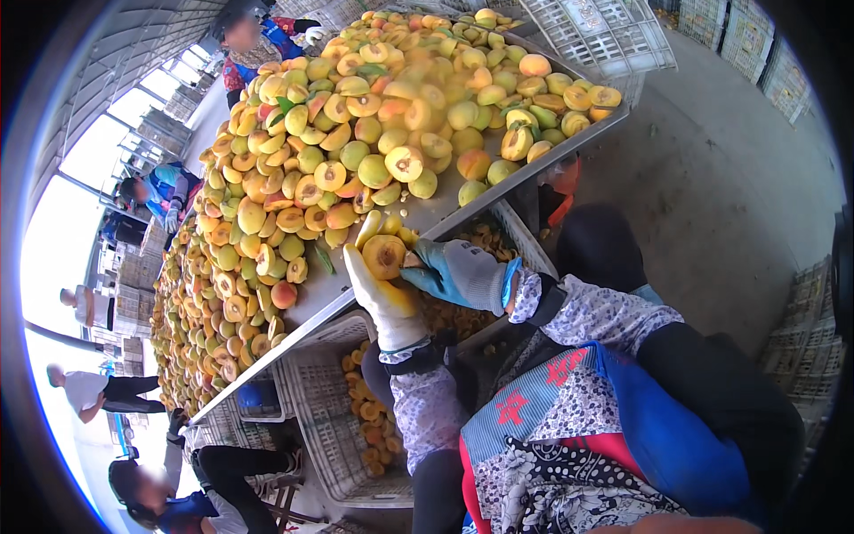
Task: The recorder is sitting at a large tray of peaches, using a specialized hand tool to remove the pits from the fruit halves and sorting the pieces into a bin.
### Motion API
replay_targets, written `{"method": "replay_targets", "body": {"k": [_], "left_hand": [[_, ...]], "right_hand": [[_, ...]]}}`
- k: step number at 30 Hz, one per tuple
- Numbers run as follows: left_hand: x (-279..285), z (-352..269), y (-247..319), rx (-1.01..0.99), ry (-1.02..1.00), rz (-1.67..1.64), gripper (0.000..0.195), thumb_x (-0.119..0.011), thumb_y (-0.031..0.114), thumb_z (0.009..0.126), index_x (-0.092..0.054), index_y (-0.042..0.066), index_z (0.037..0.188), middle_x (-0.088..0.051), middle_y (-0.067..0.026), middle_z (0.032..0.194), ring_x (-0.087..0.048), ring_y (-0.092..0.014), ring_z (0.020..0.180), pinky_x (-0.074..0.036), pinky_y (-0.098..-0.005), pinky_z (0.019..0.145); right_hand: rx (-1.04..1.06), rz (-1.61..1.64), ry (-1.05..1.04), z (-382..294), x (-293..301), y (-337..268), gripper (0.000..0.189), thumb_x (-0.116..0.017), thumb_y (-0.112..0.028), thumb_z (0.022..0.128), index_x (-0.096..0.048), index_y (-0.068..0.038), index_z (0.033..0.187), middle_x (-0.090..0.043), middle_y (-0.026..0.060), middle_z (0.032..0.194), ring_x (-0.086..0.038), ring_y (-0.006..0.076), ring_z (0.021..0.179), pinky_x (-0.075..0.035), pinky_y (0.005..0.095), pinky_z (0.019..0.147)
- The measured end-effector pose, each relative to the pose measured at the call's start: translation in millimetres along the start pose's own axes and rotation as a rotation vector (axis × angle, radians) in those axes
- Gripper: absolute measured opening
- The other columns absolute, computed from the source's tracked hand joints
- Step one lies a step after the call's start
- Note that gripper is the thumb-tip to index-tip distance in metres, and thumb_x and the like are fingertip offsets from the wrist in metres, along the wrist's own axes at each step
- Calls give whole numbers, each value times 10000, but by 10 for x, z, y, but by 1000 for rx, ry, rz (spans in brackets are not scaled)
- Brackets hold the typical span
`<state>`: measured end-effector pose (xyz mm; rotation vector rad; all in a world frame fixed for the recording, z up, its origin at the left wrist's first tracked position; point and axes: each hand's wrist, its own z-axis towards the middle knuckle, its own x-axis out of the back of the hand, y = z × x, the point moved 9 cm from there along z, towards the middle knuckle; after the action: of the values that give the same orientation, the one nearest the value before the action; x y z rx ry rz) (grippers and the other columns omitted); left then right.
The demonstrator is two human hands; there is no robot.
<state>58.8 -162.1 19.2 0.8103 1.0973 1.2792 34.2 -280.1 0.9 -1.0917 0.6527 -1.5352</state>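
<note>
My left hand (pixel 390 287), in a white glove stained yellow, holds a halved yellow peach (pixel 383 257) with its cut face and pit cavity turned up. Close on its right is my right hand (pixel 454 270), in a grey and teal coated glove, its fingers closed at the fruit's edge on a small thing mostly hidden by them. What that thing is, I cannot tell. Both hands are at the near edge of a metal table (pixel 407 220) heaped with whole and halved peaches (pixel 333 175) and a few green leaves.
Below the table edge, a plastic crate (pixel 327 407) contains peach halves. Another crate (pixel 524 237) under the table contains small brown and yellow pieces. Stacked crates (pixel 600 33) stand beyond the table. A co-worker (pixel 153 494) sits at lower left; other people are along the table's far side.
</note>
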Motion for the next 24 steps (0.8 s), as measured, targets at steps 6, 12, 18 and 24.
{"method": "replay_targets", "body": {"k": [6,12,18,24], "left_hand": [[47,-26,-96,38,-4,-232,524,-391,409,1008,-558,-37,1224,-611,-191,1125,-608,-295,954,-492,-455,904],[73,-65,-324,108,29,-463,507,-419,423,1013,-578,-42,1138,-622,-207,1092,-623,-296,930,-518,-420,856],[84,-154,-346,128,60,-295,504,-446,456,1015,-583,-23,1089,-647,-188,1023,-641,-274,889,-535,-381,811],[20,-185,-175,5,28,-133,476,-453,441,1016,-583,-15,1056,-652,-190,1011,-642,-263,900,-539,-380,808]], "right_hand": [[155,-176,0,-13,3,-140,274,-572,-325,962,-587,-53,995,-635,221,757,-609,453,701,-469,529,578],[20,-189,-186,-96,-250,157,346,-550,-379,964,-596,-39,1011,-638,236,762,-611,464,741,-481,527,615],[-44,-151,-227,-176,-312,309,363,-546,-391,968,-602,-40,1046,-644,245,779,-617,465,763,-489,520,637],[-8,30,-201,-211,-386,348,363,-531,-383,982,-635,-35,985,-645,239,766,-637,451,746,-492,486,629]]}}
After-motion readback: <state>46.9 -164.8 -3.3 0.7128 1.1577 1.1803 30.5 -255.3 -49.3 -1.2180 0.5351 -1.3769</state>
